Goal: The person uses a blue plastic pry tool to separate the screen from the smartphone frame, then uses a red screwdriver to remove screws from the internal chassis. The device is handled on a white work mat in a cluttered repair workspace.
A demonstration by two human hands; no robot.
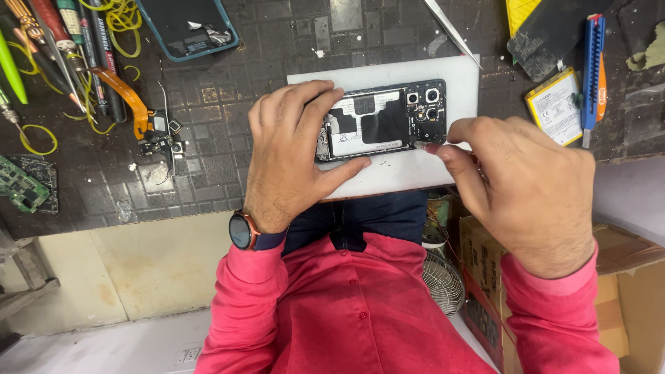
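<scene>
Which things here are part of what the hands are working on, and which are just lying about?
In hand: opened phone, held by the left hand; white mat beneath it; right hand pinching at the phone's lower edge.

Lying about: second phone, tweezers, blue cutter, battery, green circuit board, orange flex cable.

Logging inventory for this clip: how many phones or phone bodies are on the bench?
2. An opened phone lies on the white mat, under the left hand; a teal-edged one sits at the top edge, partly cropped.

Black opened phone (381, 121) under the grip, white mat (402, 173) beneath, dark gridded worktop (228, 104) around; pink sleeves (554, 312).
</scene>
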